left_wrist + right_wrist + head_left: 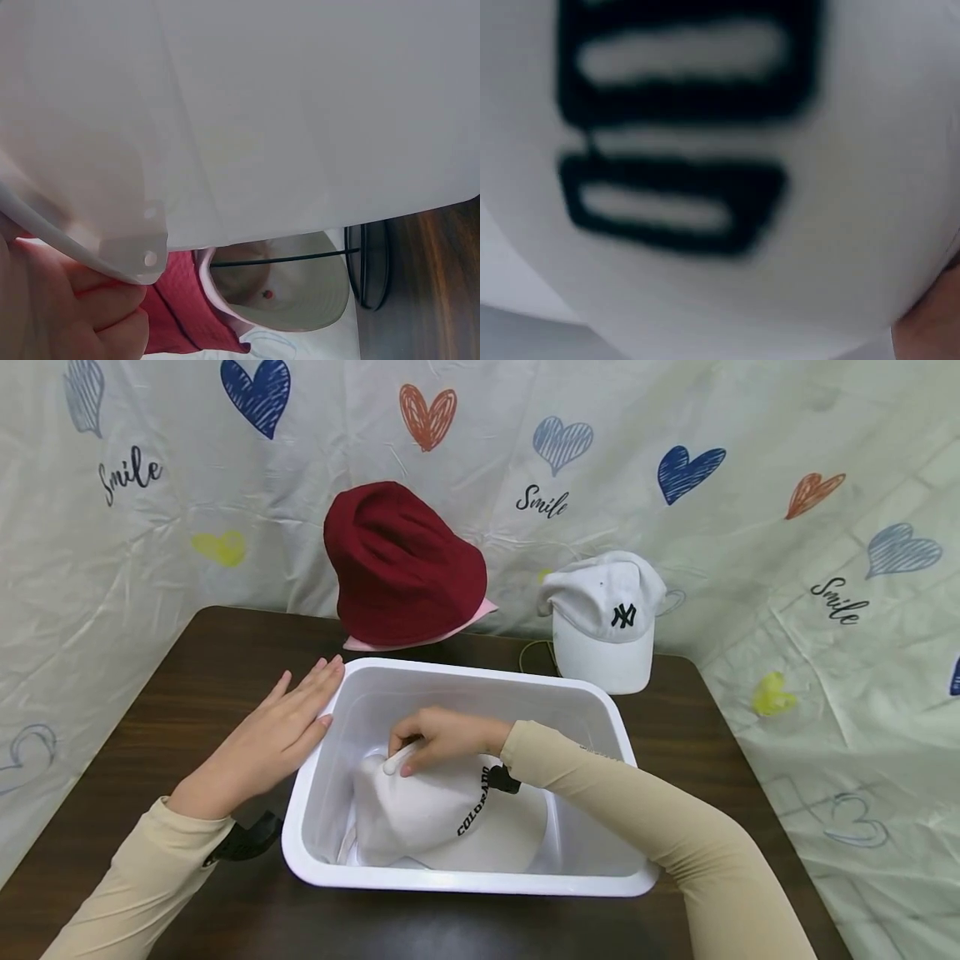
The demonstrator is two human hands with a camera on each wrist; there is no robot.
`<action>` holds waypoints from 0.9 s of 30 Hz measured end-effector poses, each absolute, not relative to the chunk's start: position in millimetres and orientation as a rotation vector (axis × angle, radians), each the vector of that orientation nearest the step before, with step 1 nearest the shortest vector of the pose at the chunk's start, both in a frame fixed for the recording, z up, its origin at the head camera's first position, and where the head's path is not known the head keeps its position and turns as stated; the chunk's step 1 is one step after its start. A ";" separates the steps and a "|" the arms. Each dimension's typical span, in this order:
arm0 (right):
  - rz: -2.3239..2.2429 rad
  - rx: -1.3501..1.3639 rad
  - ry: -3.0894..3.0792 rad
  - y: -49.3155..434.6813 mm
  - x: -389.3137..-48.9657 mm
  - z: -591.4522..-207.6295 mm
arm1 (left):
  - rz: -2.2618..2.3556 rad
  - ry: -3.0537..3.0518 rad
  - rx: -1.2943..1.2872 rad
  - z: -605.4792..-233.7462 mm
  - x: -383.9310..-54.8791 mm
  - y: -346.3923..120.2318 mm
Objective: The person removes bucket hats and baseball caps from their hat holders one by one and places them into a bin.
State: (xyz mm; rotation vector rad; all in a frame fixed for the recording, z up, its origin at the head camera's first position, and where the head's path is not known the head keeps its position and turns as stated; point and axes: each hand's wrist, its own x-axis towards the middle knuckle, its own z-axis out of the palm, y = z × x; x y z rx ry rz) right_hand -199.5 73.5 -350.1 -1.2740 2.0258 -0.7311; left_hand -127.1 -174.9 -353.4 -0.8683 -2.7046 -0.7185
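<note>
A white cap with black "COLORADO" lettering (441, 810) lies inside a white plastic tub (465, 882), its brim toward the right. With thumb and fingers, my right hand (442, 739) pinches the top of its crown, where a fold of fabric stands up. Close up in the right wrist view, the black letters (675, 202) fill much of the white crown. My left hand (273, 731) rests at the tub's left rim with fingers extended. In the left wrist view, the fingers (112, 315) touch the outside of the rim near a small hole.
Behind the tub, a dark red bucket hat (405, 564) sits over a pink one (480, 612). A white cap with an NY logo (603, 618) stands at the back right. Black wire (367, 262) runs by the pink hat. All are on a dark wooden table (225, 660).
</note>
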 end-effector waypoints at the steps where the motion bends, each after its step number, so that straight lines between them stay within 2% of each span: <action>1: -0.728 -1.270 2.042 73.1 -198.7 -352.1 | -0.717 -2.704 -0.871 -353.5 -127.4 -174.7; 13: -0.663 -1.308 2.164 68.4 -195.1 -367.9 | -0.738 -2.670 -0.876 -354.8 -127.4 -176.3; 27: -0.664 -1.282 2.199 68.0 -190.9 -359.6 | -0.723 -2.645 -0.890 -356.0 -125.7 -175.6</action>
